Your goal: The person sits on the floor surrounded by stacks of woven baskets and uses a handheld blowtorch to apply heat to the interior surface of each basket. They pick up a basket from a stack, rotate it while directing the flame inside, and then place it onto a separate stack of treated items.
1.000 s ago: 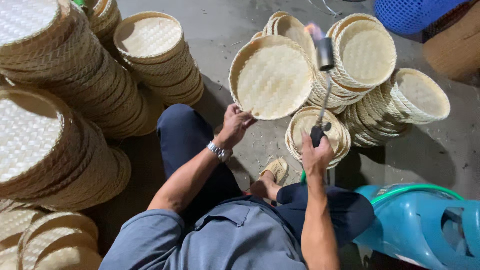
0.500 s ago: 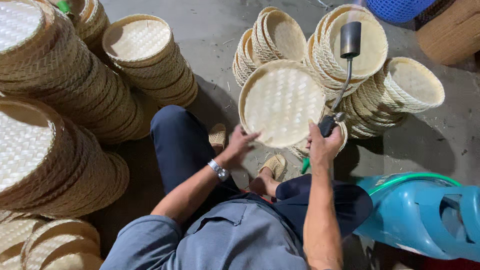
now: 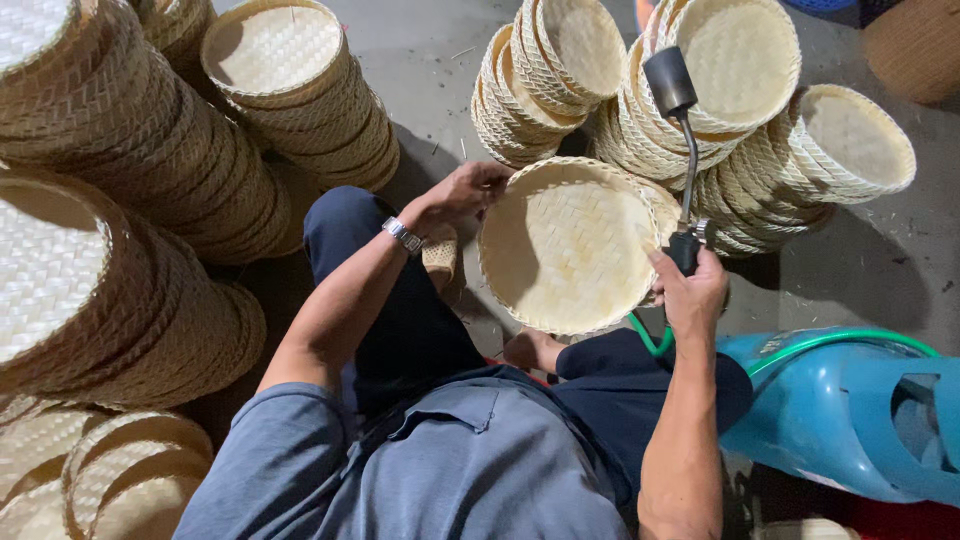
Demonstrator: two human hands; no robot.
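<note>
- Tall stacks of woven bamboo trays (image 3: pixel 120 200) fill the left side of the concrete floor (image 3: pixel 430 60).
- The left hand (image 3: pixel 465 190), a wristwatch (image 3: pixel 403 236) on its wrist, pinches the upper-left rim of 1 round woven tray (image 3: pixel 565 245), held tilted above the knees.
- The right hand (image 3: pixel 690 295) is clenched around the handle of a gas torch (image 3: pixel 672 90); its black nozzle stands just beyond the tray's right rim.
- A green hose (image 3: pixel 820 342) runs over a blue gas cylinder (image 3: pixel 860 410) at far right.
</note>
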